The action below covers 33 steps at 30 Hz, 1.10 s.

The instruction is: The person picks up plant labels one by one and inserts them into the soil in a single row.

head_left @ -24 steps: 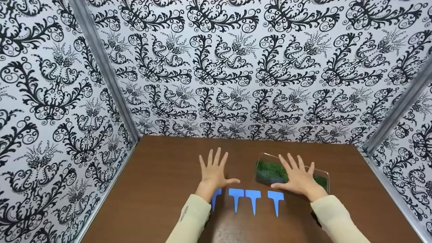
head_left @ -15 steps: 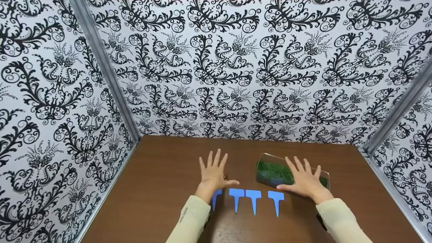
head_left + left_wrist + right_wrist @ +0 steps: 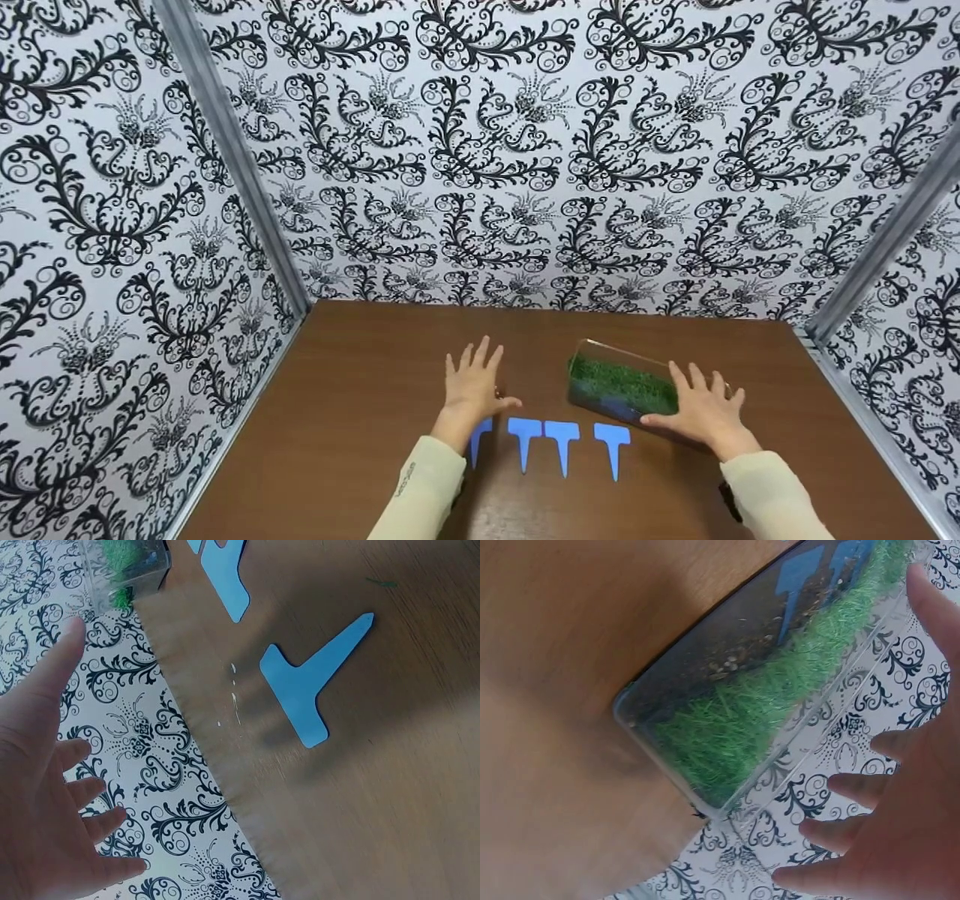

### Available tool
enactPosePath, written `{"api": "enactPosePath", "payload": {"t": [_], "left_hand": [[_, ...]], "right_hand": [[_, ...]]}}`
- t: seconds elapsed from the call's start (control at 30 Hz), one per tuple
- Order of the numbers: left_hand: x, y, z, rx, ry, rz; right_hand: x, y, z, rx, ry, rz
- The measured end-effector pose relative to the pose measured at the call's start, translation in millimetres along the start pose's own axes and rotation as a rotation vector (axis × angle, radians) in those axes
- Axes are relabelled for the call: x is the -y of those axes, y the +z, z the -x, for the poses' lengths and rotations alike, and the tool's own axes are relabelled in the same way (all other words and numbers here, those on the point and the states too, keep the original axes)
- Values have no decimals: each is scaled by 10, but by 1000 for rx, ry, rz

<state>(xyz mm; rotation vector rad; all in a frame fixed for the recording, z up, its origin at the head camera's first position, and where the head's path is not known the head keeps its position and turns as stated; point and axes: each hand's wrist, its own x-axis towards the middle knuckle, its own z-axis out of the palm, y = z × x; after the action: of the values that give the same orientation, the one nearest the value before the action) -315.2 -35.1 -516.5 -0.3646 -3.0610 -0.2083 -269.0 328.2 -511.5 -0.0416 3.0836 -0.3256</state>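
In the head view my left hand (image 3: 471, 388) hovers above the brown table with its fingers spread, holding nothing. Just below it, partly hidden by the wrist, lies a blue T-shaped plant label (image 3: 480, 435). More such plant labels (image 3: 525, 431) lie in a row to the right; one (image 3: 304, 686) shows whole in the left wrist view. My right hand (image 3: 703, 414), fingers spread and thumb out, is over the right end of a clear plastic box (image 3: 581, 360) of green grass (image 3: 727, 727). Whether it touches the box I cannot tell. Brown bits and blue reflections show in the box's side.
The brown wooden table (image 3: 360, 375) ends at a back wall (image 3: 510, 150) covered in black-and-white scroll pattern. Grey metal posts (image 3: 232, 150) stand at the corners. A small green strand (image 3: 381, 583) lies on the table.
My right hand has moved right and slightly nearer, uncovering more of the box. My left hand stays almost in place, its thumb drawn in a little. The labels and box have not moved.
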Motion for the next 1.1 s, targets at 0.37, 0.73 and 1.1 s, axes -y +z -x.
{"api": "enactPosePath", "payload": {"t": [0.37, 0.73, 1.1], "left_hand": [[-75, 10, -36, 19, 20, -15], [-338, 48, -142, -33, 71, 51], [-562, 248, -208, 47, 25, 500]], "right_hand": [[-180, 25, 81, 70, 141, -29], [-329, 43, 130, 106, 180, -82], [-426, 48, 199, 102, 214, -100]]}}
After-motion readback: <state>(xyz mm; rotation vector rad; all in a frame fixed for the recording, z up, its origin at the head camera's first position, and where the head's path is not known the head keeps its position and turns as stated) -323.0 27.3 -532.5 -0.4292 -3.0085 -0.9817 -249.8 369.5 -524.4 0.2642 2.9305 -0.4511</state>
